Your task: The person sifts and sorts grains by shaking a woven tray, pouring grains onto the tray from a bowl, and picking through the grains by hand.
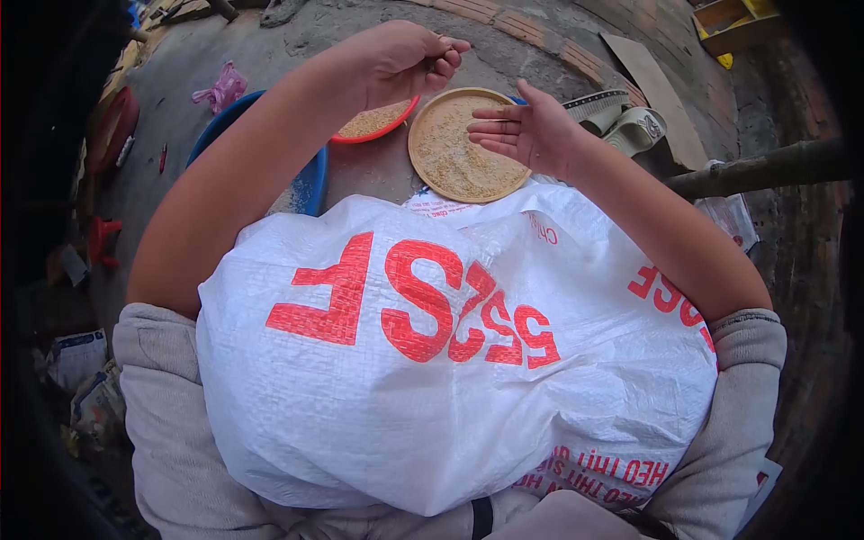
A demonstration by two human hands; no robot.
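Observation:
My left hand [405, 58] is raised at the top, past a red bowl [371, 135] of pale grain. Its fingers are curled with the thumb pressed against them, and anything inside is hidden or too small to name. Over the right part of a round tan tray [430, 108] is my right hand [537, 130], fingers stretched out and nothing in it. Yellowish grains [463, 166] are spread across that tray. A white woven sack [432, 378] with red printing covers my lap.
A blue basin [317, 175] is partly hidden beneath my left forearm. Pale green sandals [637, 128] lie right of the tray, near a flat board [652, 99] and a pole [765, 169]. Farther left are a pink plastic bag [222, 87] and a red object [105, 241].

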